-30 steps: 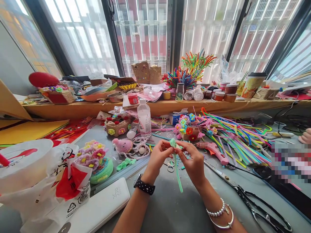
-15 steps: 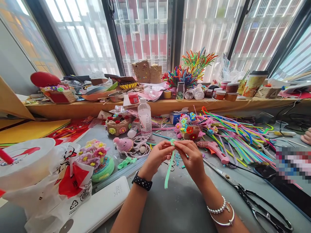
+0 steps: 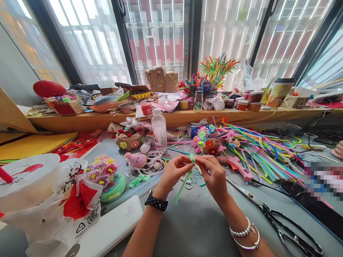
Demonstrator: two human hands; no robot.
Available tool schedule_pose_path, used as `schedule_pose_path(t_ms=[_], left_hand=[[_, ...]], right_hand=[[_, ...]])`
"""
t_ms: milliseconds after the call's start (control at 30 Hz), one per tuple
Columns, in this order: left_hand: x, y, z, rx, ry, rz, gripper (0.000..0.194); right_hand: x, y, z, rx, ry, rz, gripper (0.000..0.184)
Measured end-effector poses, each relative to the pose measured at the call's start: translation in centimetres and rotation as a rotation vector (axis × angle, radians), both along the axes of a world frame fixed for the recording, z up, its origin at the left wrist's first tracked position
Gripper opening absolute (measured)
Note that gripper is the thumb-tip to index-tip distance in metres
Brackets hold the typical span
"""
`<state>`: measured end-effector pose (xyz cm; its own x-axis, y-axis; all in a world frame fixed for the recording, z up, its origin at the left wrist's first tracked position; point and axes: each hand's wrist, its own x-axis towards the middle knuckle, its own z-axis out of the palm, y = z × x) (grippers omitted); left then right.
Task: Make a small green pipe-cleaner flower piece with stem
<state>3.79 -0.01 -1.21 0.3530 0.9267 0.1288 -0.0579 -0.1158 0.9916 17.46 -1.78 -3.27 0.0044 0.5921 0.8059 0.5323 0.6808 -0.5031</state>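
Between my fingertips is a light green pipe cleaner (image 3: 182,189), bent into a small looped knot at its top, with a straight tail hanging down to the lower left. My left hand (image 3: 174,175) is closed, thumb and forefinger pinching it from the left. From the right, my right hand (image 3: 213,174) pinches the looped part, also closed. Small scissors (image 3: 188,185) lie on the table just behind the tail, partly covered by it. A pink glue gun (image 3: 238,167) rests to the right of my right hand. Another green twisted piece (image 3: 139,180) lies left of my left hand.
Large black-handled scissors (image 3: 270,210) lie at right, near a phone (image 3: 316,210). Pipe cleaners (image 3: 273,160) are heaped behind. A white power bank (image 3: 112,228) and a bagged cup (image 3: 29,178) stand left. A bottle (image 3: 159,130) stands behind my hands; another person's hand (image 3: 338,150) shows far right.
The pipe cleaner's tail has swung to the left, and its looped top now shows more above my fingertips. My hands have stayed almost in place.
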Motion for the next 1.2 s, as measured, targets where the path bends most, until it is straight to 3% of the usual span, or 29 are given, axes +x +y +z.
schedule_pose_path(t_ms=[633,900,1200], left_hand=[[0.4,0.2,-0.9,0.199,0.144,0.123,0.023],[0.6,-0.4,-0.4,0.45,0.318,0.263,0.015],[0.1,-0.4,0.0,0.627,0.312,0.41,0.009]], right_hand=[[-0.2,-0.1,0.0,-0.037,0.02,-0.017,0.013],[-0.1,-0.2,-0.1,-0.04,0.077,-0.001,0.01],[-0.2,-0.2,-0.1,-0.283,0.336,0.132,0.021]])
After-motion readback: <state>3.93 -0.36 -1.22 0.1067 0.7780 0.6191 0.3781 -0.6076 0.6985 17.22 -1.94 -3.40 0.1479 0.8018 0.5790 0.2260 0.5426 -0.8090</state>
